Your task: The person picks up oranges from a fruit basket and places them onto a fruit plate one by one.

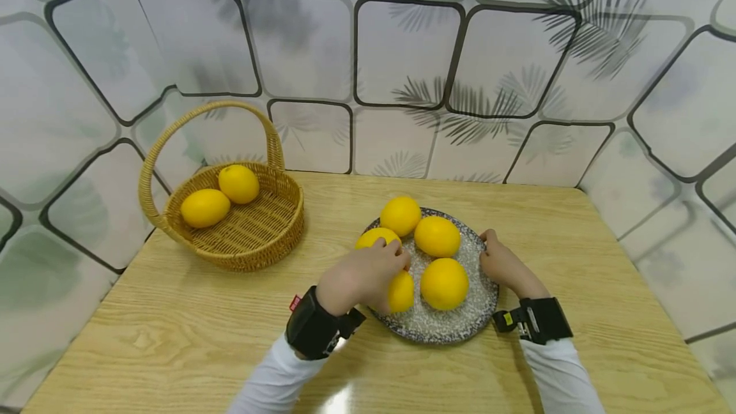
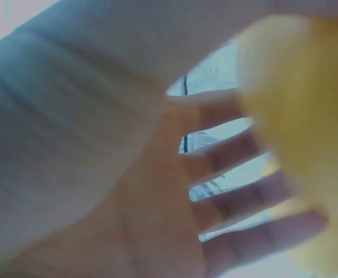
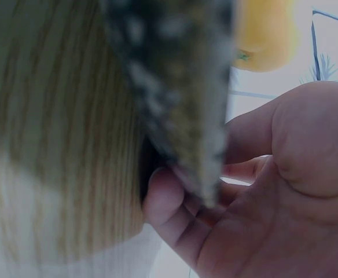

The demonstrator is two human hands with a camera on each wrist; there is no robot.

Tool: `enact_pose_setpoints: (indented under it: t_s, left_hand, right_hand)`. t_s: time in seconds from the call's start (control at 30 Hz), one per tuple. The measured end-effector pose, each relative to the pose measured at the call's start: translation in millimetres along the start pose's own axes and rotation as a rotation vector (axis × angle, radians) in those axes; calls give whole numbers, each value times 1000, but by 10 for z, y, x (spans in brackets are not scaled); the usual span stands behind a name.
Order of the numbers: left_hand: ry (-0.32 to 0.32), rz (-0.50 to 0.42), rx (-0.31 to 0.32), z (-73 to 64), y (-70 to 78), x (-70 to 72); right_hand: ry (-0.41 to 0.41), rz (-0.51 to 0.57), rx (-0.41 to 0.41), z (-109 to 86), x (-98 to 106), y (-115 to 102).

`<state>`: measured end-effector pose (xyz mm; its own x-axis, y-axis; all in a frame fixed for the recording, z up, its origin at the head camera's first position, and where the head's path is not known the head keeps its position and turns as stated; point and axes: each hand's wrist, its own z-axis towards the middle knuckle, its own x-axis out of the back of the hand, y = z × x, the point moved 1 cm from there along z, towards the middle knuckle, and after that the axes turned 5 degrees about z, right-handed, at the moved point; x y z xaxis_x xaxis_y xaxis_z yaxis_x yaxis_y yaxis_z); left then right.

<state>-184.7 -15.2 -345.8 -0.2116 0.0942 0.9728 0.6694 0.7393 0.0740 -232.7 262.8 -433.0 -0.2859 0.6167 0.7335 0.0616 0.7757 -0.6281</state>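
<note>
My left hand (image 1: 368,273) grips a yellow citrus fruit (image 1: 402,292) at the near left of a speckled grey plate (image 1: 480,296). In the left wrist view its fingers reach round the blurred yellow citrus fruit (image 2: 308,104), which fills the right side. On the plate lie more such fruits: one at the front middle (image 1: 444,283), others behind, one of them partly covered by the left hand. My right hand (image 1: 506,267) holds the plate's right rim. The right wrist view has the dark speckled rim (image 3: 175,87) between its thumb and fingers.
A wicker basket (image 1: 270,251) with a tall arched handle stands at the left, holding two more yellow fruits (image 1: 205,208). Everything rests on a light wood table (image 1: 230,337). A patterned backdrop (image 1: 310,50) rises behind the table and along both sides.
</note>
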Motion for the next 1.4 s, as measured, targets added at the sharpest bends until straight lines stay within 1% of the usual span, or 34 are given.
enact_pose_setpoints:
  t_s: [0.17, 0.23, 0.3, 0.37, 0.43, 0.63, 0.8, 0.9, 1.03, 1.4]
  left_hand:
    - [95, -20, -9, 31, 35, 4]
    - [109, -40, 4, 33, 37, 10]
    - [104, -66, 23, 29, 35, 17]
    - [85, -81, 39, 20, 30, 21]
    - [77, -87, 42, 10, 29, 31]
    - [72, -67, 26, 0, 38, 41]
    - [66, -27, -4, 21, 44, 30]
    - [71, -21, -18, 35, 42, 19]
    - [77, -30, -21, 45, 35, 15]
    - [64, -43, -9, 52, 27, 23]
  right_hand:
    - [2, -3, -10, 4, 3, -8]
    - [3, -5, -9, 2, 4, -12]
    - [2, -3, -12, 0, 2, -12]
    - [2, -3, -8, -3, 2, -11]
    - [2, -2, -5, -6, 0, -10]
    - [2, -2, -5, -11, -6, -8]
    - [7, -3, -1, -12, -5, -14]
    - [9, -2, -2, -13, -6, -12]
    - [7, -1, -2, -5, -6, -8]
    - [1, 1, 2, -5, -7, 0]
